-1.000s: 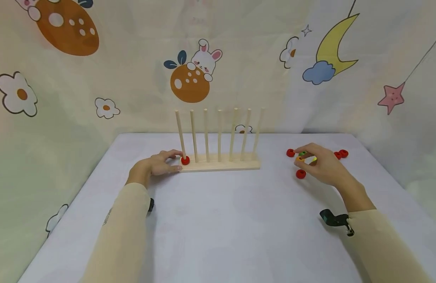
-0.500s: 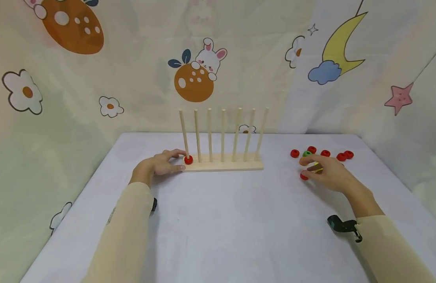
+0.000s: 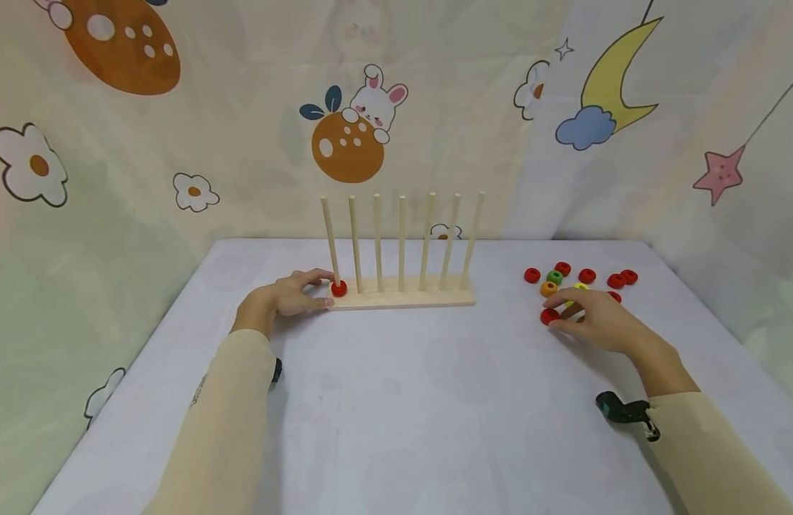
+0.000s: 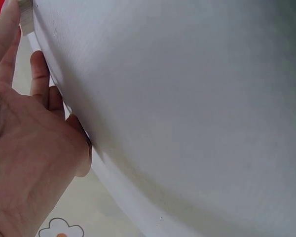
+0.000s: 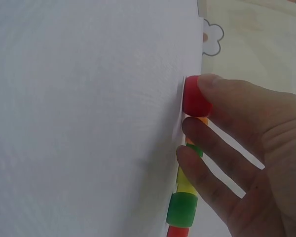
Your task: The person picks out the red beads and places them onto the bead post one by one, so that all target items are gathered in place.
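At the back of the table, a pale wooden peg rack (image 3: pixel 403 300) carries a row of upright pegs. A red bead (image 3: pixel 339 289) sits at the foot of its leftmost peg. My left hand (image 3: pixel 295 294) holds the rack's left end between thumb and fingers; in the left wrist view only a corner of the wood (image 4: pixel 27 19) shows beyond the fingertips. On the right, my right hand (image 3: pixel 592 319) pinches another red bead (image 3: pixel 548 316) resting on the table. In the right wrist view the thumb lies against this red bead (image 5: pixel 195 97), with other fingers extended beside it.
Behind the right hand lie loose beads: an orange bead (image 3: pixel 548 288), a green bead (image 3: pixel 555 277) and several red beads (image 3: pixel 587 276). Yellow (image 3: pixel 581 286) shows partly behind the fingers. The right wrist view shows a further green bead (image 5: pixel 182 209). A printed cloth backdrop (image 3: pixel 255 129) hangs behind the table.
My right hand has moved from above the orange and green beads toward the front red bead and now pinches it. The left hand keeps holding the rack's end. The head view has shifted slightly.
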A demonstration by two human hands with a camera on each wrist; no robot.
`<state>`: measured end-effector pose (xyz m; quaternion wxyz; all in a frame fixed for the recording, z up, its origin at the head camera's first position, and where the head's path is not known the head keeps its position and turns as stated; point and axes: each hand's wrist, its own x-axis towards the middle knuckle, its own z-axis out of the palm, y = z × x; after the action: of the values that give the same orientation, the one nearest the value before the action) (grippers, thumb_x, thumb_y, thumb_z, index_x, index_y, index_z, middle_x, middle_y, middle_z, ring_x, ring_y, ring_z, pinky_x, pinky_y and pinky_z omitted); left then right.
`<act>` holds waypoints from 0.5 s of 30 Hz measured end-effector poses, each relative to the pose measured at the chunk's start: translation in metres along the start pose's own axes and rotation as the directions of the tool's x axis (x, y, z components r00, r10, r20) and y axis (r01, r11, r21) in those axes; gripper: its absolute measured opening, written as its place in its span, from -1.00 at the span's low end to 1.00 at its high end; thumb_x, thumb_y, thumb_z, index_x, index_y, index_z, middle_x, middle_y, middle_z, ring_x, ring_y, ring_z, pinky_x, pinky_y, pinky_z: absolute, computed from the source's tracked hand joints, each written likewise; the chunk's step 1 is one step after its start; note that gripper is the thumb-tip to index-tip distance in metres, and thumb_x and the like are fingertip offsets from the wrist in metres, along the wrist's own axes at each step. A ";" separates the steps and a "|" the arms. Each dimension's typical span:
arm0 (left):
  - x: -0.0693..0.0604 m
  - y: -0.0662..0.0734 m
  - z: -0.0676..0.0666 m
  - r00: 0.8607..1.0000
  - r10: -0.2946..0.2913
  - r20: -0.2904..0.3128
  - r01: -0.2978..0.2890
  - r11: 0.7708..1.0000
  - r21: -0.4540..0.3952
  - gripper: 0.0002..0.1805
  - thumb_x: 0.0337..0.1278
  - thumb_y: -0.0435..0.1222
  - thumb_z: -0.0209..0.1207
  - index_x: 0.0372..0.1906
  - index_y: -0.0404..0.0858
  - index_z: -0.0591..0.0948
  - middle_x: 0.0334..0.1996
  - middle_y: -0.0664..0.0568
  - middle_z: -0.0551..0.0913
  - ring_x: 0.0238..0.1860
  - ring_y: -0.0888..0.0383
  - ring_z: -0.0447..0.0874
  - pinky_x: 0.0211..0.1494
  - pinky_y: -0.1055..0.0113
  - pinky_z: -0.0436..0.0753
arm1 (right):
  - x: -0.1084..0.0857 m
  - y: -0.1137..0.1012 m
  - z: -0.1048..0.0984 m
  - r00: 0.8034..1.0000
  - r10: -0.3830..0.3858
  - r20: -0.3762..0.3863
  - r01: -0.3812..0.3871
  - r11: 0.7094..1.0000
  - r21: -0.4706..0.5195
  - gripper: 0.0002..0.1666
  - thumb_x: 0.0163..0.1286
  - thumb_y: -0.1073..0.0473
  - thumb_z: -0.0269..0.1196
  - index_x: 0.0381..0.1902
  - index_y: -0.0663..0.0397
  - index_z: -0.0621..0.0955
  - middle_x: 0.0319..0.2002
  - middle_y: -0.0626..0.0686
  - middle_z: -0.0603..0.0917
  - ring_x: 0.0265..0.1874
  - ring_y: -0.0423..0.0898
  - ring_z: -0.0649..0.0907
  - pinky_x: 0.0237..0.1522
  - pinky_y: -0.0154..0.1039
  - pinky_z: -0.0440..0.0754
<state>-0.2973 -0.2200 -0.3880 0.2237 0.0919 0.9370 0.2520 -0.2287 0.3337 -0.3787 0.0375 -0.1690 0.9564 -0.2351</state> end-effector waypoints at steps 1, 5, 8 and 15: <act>0.000 0.000 0.000 1.000 -0.001 -0.001 0.001 1.000 -0.002 -0.27 0.33 0.17 0.22 0.53 0.27 0.24 0.56 -0.07 0.16 0.54 -0.37 0.03 0.46 -0.45 0.09 | 0.000 -0.001 0.000 1.000 0.001 0.002 -0.001 1.000 0.003 -0.60 0.31 0.24 0.44 0.11 0.06 0.66 0.10 0.17 0.68 -0.04 0.12 0.73 -0.20 -0.22 0.68; 0.001 -0.001 0.000 1.000 0.005 0.000 -0.005 1.000 0.004 -0.27 0.34 0.17 0.22 0.53 0.25 0.24 0.56 -0.08 0.16 0.54 -0.37 0.03 0.46 -0.44 0.09 | 0.001 -0.002 0.000 1.000 -0.003 0.008 0.003 1.000 0.020 -0.60 0.32 0.26 0.43 0.11 0.09 0.66 0.09 0.16 0.67 -0.03 0.12 0.73 -0.16 -0.24 0.71; 0.001 -0.001 0.000 1.000 0.011 0.000 -0.011 1.000 0.006 -0.27 0.34 0.17 0.22 0.53 0.24 0.24 0.55 -0.09 0.16 0.53 -0.37 0.05 0.46 -0.43 0.11 | 0.001 -0.001 0.001 1.000 -0.024 0.001 0.024 0.999 0.038 -0.61 0.32 0.29 0.42 0.11 0.13 0.65 0.11 0.18 0.65 -0.02 0.15 0.73 -0.08 -0.12 0.76; 0.003 -0.003 -0.001 1.000 0.009 -0.005 -0.009 1.000 0.006 -0.26 0.32 0.17 0.24 0.52 0.26 0.25 0.55 -0.07 0.17 0.54 -0.36 0.04 0.47 -0.43 0.10 | 0.001 -0.001 0.003 0.996 -0.082 -0.036 0.082 0.997 0.011 -0.62 0.35 0.28 0.40 0.12 0.14 0.66 0.10 0.18 0.59 -0.05 0.14 0.72 -0.07 -0.06 0.77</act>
<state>-0.3008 -0.2218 -0.3902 0.2202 0.0960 0.9379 0.2504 -0.2292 0.3313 -0.3812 0.0121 -0.2037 0.9477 -0.2454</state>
